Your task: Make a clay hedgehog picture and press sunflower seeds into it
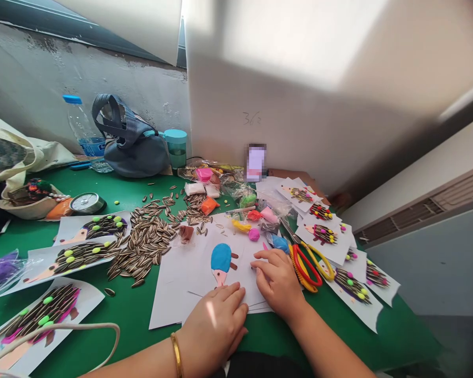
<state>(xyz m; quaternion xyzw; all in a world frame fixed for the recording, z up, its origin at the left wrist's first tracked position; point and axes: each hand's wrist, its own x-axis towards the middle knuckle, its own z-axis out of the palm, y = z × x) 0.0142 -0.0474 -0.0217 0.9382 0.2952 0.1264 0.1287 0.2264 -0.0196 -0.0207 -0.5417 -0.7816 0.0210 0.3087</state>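
My left hand [216,323], with a gold bangle at the wrist, lies flat over the lower part of a white sheet [167,294]. Just beyond its fingertips is a hedgehog shape [221,258] of blue clay with a pink face and brown feet; the tip of the face is partly hidden. My right hand [276,282] rests on the same stack of paper, its fingers loosely bent and apart. A tiny dark bit shows by its index fingertip; I cannot make out what it is. Red-handled scissors [305,268] and yellow-handled scissors [324,261] lie beside this hand.
Sunflower seeds [145,241] are heaped to the left. Seed-covered hedgehog pictures [43,315] lie on both sides. Bagged clay [208,206], a phone [255,163], a blue bag [136,147], a bottle [84,131] and a cup [176,147] stand toward the wall. A white cable [82,326] curves at lower left.
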